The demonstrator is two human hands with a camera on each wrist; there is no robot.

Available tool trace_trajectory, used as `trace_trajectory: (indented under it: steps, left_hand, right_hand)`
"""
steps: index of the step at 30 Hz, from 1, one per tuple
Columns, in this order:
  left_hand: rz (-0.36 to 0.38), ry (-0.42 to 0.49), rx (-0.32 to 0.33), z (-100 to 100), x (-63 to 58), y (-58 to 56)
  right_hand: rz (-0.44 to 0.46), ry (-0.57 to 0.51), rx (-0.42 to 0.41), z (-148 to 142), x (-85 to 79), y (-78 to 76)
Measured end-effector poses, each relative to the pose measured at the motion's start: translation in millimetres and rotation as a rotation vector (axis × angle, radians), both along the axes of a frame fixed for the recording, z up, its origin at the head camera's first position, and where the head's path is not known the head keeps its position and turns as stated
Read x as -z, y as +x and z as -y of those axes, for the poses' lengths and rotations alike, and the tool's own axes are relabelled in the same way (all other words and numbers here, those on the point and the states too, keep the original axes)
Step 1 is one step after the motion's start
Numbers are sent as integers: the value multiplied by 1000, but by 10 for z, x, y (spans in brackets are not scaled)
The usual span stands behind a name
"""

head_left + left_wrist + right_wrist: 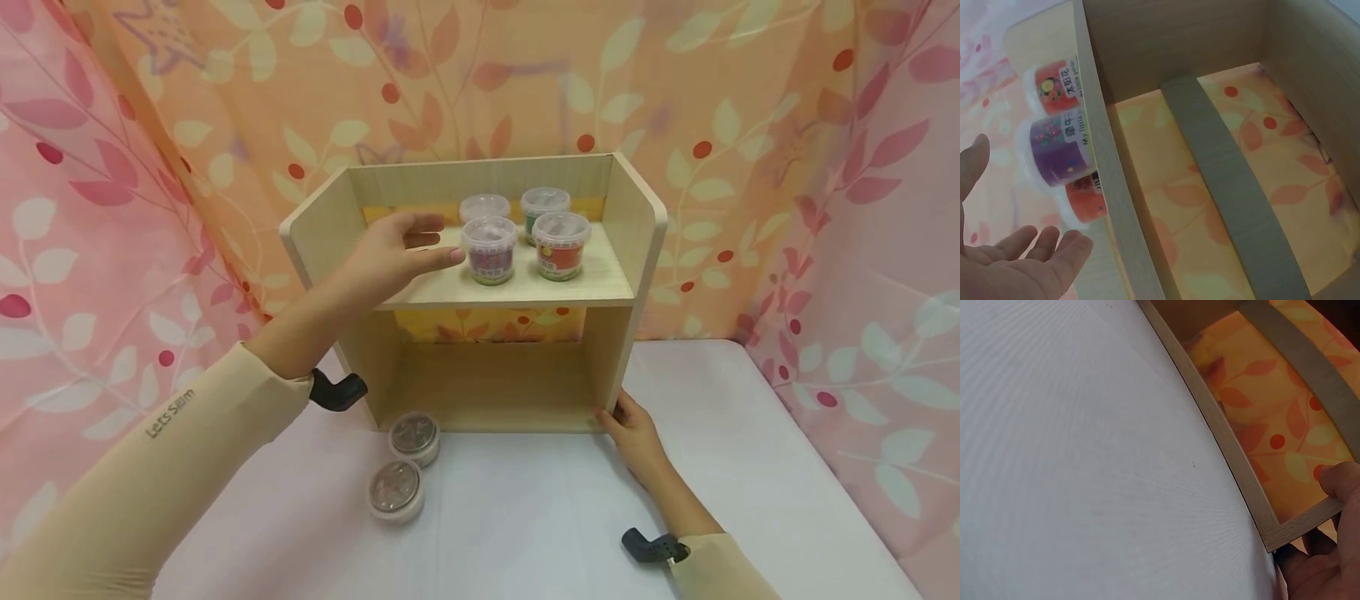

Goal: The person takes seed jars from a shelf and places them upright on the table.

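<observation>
On the upper board of a small wooden shelf [442, 292] stand several clear-lidded plastic tubs. The purple-labelled tub [491, 252] is at the front, with the red-labelled tub [560, 247] to its right. Behind them are a green tub [545, 204] and another tub [483, 206], largely hidden. My left hand [405, 246] is beside the purple-labelled tub, its fingers apart and nothing held; the left wrist view shows a gap between hand and tubs. Low on the shelf's right side panel, my right hand [637, 437] grips the edge, thumb inside and fingers outside [1310, 562].
Two round tubs with dark contents under their lids, one nearer [395, 492] and one farther [415, 439], are on the white tabletop [540, 517] before the shelf's left corner. A lower compartment [495, 383] lies under the upper board. Patterned cloth [750, 167] hangs around.
</observation>
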State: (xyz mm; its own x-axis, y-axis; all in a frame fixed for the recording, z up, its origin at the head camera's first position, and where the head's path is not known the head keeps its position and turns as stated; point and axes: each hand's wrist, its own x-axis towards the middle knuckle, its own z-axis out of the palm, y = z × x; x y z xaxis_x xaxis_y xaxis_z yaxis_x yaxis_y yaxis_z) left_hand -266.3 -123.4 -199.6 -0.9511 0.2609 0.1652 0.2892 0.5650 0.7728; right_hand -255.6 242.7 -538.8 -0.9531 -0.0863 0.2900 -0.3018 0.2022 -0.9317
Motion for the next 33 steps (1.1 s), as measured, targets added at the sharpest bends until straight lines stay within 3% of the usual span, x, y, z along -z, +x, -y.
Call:
trace_trajectory:
  steps: [4, 10, 14, 19, 28, 33]
  left_hand:
    - [30, 18, 20, -81, 10, -108]
    - [38, 69, 75, -214, 74, -181]
    - [41, 86, 87, -291, 116, -210]
    - [53, 65, 54, -331, 143, -237]
    - [62, 115, 30, -369, 204, -296]
    - [62, 151, 17, -348, 206, -271]
  right_hand:
    - [-4, 5, 0, 41, -114, 65]
    - [1, 31, 1, 88, -287, 156]
    - [8, 28, 8, 63, -189, 98]
    - [8, 21, 15, 15, -31, 13]
    - [-8, 9, 3, 7, 2, 5]
    - [-11, 16, -1, 7, -22, 18]
